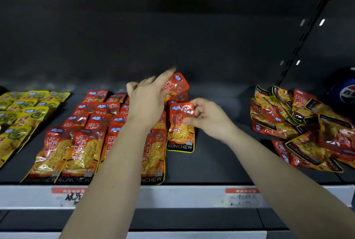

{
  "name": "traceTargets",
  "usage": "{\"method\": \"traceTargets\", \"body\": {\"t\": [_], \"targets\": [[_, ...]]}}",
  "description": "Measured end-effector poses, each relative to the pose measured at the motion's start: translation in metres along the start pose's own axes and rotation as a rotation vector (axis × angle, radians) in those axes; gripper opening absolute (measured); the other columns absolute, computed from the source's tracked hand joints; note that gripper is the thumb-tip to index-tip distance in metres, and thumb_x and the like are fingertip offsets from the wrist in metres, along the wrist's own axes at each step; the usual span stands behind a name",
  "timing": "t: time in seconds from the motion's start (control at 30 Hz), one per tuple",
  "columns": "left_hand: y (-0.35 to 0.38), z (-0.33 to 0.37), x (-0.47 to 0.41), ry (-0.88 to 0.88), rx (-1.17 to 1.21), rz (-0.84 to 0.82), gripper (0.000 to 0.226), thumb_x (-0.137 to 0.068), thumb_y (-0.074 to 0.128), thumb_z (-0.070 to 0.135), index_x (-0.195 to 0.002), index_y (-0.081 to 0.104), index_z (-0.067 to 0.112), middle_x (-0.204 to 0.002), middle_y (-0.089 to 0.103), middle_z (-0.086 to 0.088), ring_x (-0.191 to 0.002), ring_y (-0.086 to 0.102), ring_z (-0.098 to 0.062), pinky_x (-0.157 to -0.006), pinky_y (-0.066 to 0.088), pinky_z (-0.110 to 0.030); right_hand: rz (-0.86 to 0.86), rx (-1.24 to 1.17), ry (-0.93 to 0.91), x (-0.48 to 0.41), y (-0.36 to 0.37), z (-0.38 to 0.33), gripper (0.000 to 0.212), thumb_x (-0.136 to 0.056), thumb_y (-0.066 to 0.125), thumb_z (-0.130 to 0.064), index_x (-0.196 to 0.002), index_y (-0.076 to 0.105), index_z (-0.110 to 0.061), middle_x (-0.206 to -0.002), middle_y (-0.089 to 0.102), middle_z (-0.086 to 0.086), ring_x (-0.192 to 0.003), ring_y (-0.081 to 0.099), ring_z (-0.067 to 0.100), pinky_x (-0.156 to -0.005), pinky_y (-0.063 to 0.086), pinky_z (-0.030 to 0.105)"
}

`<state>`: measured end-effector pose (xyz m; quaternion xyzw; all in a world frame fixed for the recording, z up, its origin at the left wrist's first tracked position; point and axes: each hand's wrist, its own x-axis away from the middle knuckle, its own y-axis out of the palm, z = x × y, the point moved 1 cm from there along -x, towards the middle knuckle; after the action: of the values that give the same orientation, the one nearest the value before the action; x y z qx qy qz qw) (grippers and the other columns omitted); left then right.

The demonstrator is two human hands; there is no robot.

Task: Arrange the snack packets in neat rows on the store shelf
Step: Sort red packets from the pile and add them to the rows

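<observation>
Red-orange snack packets (pixel 80 135) lie in rows on the dark store shelf (pixel 217 160), left of centre. My left hand (pixel 148 102) reaches to the back of the rightmost row and pinches a red packet (pixel 177 85), lifted and tilted above the row. My right hand (pixel 207 119) pinches the top right corner of another red packet (pixel 180 129), which lies flat at the front of that row. One more packet shows partly between the two held ones.
Yellow packets (pixel 25 116) lie in rows at the far left. A loose heap of red and black packets (pixel 299 123) sits at the right, with a blue Pepsi bottle (pixel 345 93) behind it. Price labels (pixel 244 196) run along the shelf's front edge.
</observation>
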<state>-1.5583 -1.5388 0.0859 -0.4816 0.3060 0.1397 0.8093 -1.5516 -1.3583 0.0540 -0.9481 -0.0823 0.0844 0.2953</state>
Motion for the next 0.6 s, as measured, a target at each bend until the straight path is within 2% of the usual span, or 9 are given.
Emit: {"method": "traceTargets", "body": {"t": [0.1,0.37,0.6], "targets": [[0.0006,-0.0005,0.0003,-0.002,0.004,0.009,0.054,-0.097,0.054,0.02,-0.145,0.036,0.037,-0.118,0.064,0.001,-0.109,0.057,-0.019,-0.094,0.024,-0.036,-0.004,0.037,-0.007,0.0008,0.0014,-0.002,0.031,-0.078,0.08,-0.027,-0.102,0.061,-0.022,-0.086,0.069,0.011,-0.068,0.064,0.013,-0.075,0.054,0.038],[0.0014,0.0003,0.0006,-0.006,0.0,0.012,0.055,-0.097,0.055,0.02,-0.145,0.035,0.037,-0.125,0.062,-0.001,-0.115,0.056,-0.021,-0.097,0.025,-0.037,-0.003,0.116,-0.019,0.0021,0.0026,-0.0059,0.034,-0.079,0.079,-0.028,-0.105,0.06,-0.021,-0.08,0.069,-0.002,-0.064,0.061,0.001,-0.063,0.048,0.019],[0.0006,0.0008,0.0011,0.003,0.013,0.028,0.055,-0.097,0.055,0.019,-0.145,0.036,0.037,-0.121,0.063,-0.001,-0.113,0.057,-0.021,-0.097,0.025,-0.037,-0.01,0.12,-0.032,0.0023,0.0038,-0.0055,0.034,-0.079,0.079,-0.026,-0.106,0.06,-0.022,-0.079,0.068,-0.003,-0.059,0.058,-0.004,-0.061,0.043,0.013]]}}
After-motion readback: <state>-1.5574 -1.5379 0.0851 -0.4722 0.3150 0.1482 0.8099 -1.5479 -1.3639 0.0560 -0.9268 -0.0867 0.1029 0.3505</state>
